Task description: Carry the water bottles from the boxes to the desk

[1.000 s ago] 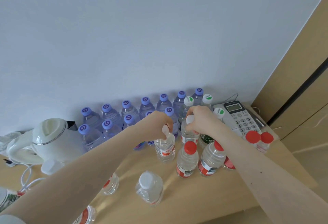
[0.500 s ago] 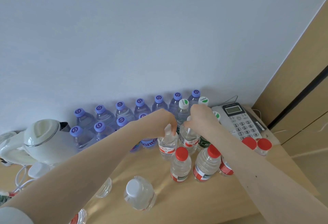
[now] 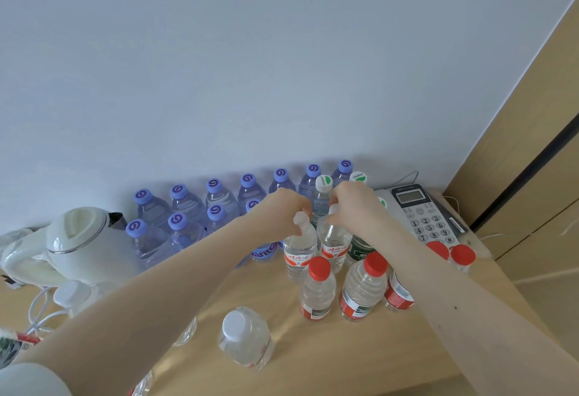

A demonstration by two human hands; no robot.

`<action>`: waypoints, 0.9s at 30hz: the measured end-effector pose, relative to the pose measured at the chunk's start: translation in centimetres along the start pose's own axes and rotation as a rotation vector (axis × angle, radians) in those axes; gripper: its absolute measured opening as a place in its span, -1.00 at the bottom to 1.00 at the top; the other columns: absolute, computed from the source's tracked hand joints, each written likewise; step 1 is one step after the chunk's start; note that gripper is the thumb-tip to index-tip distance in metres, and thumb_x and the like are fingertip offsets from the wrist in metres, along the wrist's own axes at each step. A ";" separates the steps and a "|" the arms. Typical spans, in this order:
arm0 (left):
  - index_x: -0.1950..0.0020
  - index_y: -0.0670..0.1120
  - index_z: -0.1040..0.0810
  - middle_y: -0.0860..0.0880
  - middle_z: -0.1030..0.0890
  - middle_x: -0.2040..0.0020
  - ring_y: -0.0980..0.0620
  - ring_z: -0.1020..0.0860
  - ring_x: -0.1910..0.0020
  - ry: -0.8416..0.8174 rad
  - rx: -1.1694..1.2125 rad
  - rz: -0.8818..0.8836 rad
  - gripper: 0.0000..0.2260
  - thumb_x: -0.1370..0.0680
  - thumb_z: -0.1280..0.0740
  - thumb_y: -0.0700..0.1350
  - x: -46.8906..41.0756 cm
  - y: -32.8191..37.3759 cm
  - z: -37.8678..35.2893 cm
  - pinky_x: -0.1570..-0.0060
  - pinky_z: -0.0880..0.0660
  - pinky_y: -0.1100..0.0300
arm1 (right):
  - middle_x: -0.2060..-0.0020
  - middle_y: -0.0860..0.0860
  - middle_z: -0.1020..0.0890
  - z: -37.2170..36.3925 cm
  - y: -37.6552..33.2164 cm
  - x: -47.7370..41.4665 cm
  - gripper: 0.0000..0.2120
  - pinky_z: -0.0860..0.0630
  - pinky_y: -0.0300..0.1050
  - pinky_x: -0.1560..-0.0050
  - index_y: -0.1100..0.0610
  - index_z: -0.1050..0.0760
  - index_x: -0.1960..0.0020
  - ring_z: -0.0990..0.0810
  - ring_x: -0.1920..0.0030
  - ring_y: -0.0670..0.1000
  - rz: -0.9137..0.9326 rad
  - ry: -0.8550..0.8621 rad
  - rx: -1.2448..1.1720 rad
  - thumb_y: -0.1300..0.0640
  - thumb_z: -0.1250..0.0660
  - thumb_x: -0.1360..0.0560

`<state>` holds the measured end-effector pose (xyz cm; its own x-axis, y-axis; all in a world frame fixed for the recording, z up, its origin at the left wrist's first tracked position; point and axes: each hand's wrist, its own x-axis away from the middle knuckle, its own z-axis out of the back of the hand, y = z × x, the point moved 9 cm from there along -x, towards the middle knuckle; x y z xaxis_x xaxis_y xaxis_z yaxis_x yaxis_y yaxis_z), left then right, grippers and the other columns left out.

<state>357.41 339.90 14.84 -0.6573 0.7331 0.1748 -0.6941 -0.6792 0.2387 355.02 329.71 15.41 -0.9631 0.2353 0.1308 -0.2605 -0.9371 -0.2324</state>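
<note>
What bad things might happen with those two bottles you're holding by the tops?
The left hand and right hand grip the left bottle and right bottle only at their caps, so one might slip or tip over. The red-capped bottles stand crowded just in front, close to the right forearm. Pulling the arms back carelessly could knock them down.

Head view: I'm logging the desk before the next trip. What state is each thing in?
Left grip: holds the left white-capped bottle by its cap, upright.
Right grip: holds the right white-capped bottle likewise.
Purple-capped bottles: upright, capped.
Red-capped bottles: upright, capped.
Kettle: lid closed.
</note>
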 end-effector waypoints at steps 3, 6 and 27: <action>0.01 -0.11 -0.59 -0.07 -0.61 0.10 -0.01 -0.43 0.18 0.015 -0.028 0.005 -0.87 -0.50 -0.28 -0.15 -0.4 0.4 0.4 0.23 -0.33 0.19 | 0.24 0.06 -0.50 0.2 0.3 0.0 -0.83 -0.30 -0.18 0.32 0.23 -0.58 -0.02 -0.45 0.24 0.07 -0.013 0.014 -0.009 0.17 -0.36 -0.47; 0.08 -0.04 -0.53 -0.01 -0.53 0.17 -0.01 -0.41 0.18 0.008 -0.046 0.013 -0.95 -0.49 -0.30 -0.15 -0.4 0.4 0.2 0.29 -0.29 0.21 | 0.18 0.08 -0.57 0.1 0.9 0.0 -0.79 -0.34 -0.17 0.27 0.22 -0.55 -0.08 -0.47 0.22 0.08 -0.036 0.028 -0.018 0.17 -0.36 -0.48; -0.10 -0.14 -0.55 0.02 -0.30 0.22 -0.01 -0.36 0.19 0.050 -0.059 0.114 -0.83 -0.55 -0.23 -0.18 0.5 0.7 0.1 0.25 -0.25 0.19 | 0.05 0.13 -0.59 -0.7 0.4 -0.1 -0.85 -0.37 -0.16 0.22 0.20 -0.54 -0.10 -0.48 0.18 0.08 0.049 0.033 0.072 0.24 -0.30 -0.54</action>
<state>356.62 339.81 15.15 -0.7455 0.6495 0.1492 -0.6293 -0.7598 0.1633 354.93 329.50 14.61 -0.9767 0.1956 0.0883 -0.2082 -0.9636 -0.1677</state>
